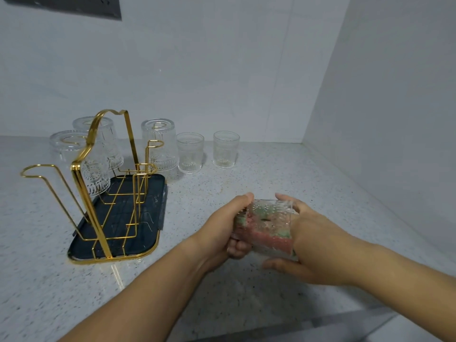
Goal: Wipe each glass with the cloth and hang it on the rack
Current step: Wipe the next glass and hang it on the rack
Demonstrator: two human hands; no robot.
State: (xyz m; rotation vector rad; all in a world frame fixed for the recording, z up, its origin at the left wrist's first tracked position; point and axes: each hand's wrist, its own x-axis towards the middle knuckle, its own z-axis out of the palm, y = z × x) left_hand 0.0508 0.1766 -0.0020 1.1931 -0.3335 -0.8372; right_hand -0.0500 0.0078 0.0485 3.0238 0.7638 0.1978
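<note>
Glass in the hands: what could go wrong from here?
The glass is held above the hard counter by the left hand and right hand; a slip could break it. The cloth stuffed inside might snag when pulled out. Hanging it could knock the three glasses already on the rack.

Both bare forearms are extended from the tabletop's near edge. A glass (269,225) is gripped at one end by the curled left hand (225,225), and at the other between the right hand's (315,245) thumb and fingers.
</note>
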